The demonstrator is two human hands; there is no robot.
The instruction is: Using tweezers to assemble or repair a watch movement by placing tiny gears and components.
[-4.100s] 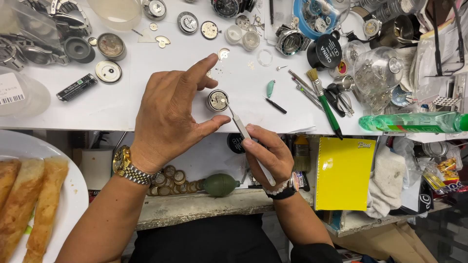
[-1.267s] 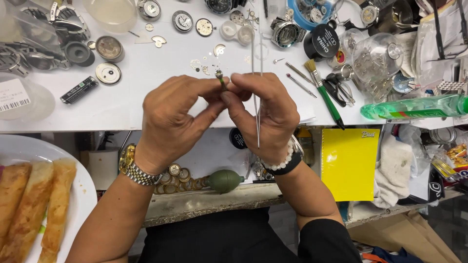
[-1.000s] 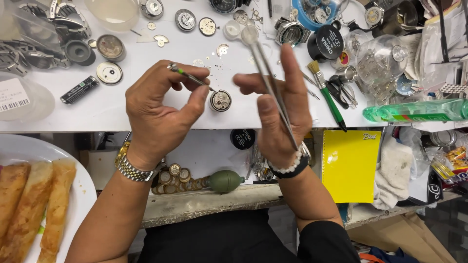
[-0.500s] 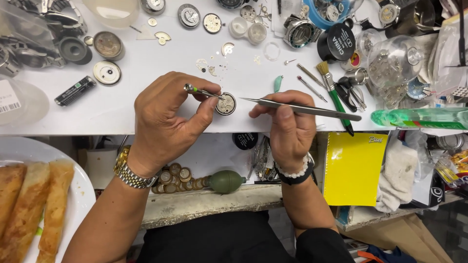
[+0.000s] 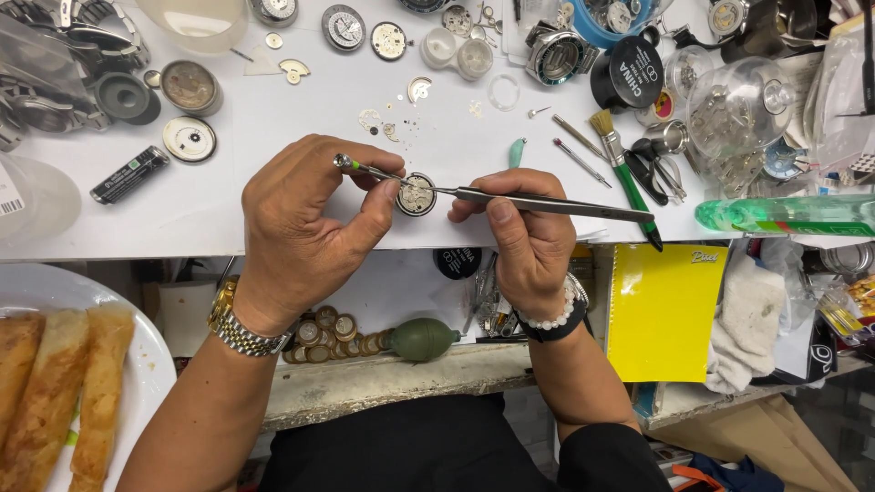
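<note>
While left hand [image 5: 301,228] pinches a screwdriver [image 5: 365,169] and right hand [image 5: 529,241] squeezes tweezers [image 5: 547,202], movement [image 5: 416,194] lies open, loose parts [image 5: 392,123] beyond.

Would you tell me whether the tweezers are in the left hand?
No, the right hand holds the tweezers, while the left hand holds a thin green-tipped tool.

Shiny metal tweezers [image 5: 547,203] and watch movement [image 5: 416,195] on a smooth matt white table [image 5: 273,182].
</note>
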